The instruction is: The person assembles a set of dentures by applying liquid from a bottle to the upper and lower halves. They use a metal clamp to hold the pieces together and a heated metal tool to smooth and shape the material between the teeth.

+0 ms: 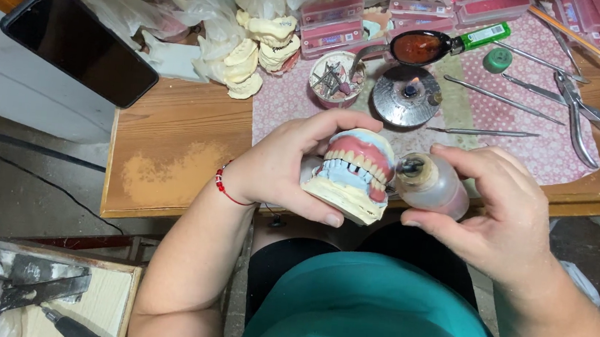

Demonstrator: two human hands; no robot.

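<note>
My left hand (286,163) grips a plaster dental model (351,175) with pink wax gums and a row of teeth, held over the table's front edge. A red string bracelet circles that wrist. My right hand (498,209) holds a small clear plastic bottle (434,187) with reddish residue, tipped on its side. The bottle's capped nozzle points left and sits right beside the model's teeth.
On the wooden table (170,149) a lit spirit burner (407,94) stands just beyond my hands. Around it lie a spoon of red wax (418,48), a cup of burs (336,78), metal tools (501,98), pliers (583,119), plaster casts (260,51) and a black phone (77,44).
</note>
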